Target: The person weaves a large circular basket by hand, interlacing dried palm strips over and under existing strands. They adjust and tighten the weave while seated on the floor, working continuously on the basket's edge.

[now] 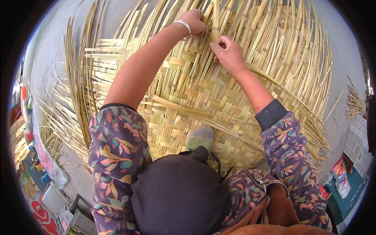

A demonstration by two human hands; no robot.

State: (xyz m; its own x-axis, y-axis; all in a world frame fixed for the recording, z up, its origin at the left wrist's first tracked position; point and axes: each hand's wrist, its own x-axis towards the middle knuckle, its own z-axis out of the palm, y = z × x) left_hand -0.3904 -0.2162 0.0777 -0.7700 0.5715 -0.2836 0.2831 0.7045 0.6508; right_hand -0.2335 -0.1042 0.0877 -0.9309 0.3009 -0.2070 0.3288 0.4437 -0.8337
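Observation:
A large mat of flattened reed strips (202, 97) lies under me, woven in the middle, with long loose strip ends at its far and right sides. My right hand (228, 54) pinches the near end of a broad pale strip (216, 22) that runs away from me over the weave. To the left of that strip, my left hand (195, 22), with a silver bangle (186, 27) at the wrist, is among the upright strips at the far edge. Its fingertips are partly hidden, and whether they grip a strip does not show.
My shoe (200, 138) is on the mat. Loose strips (77, 73) lie along the left side. At the right are a bundle of thin stalks (355, 101) and a white plastic crate (357, 141). A plastic sheet (48, 158) lies at the left.

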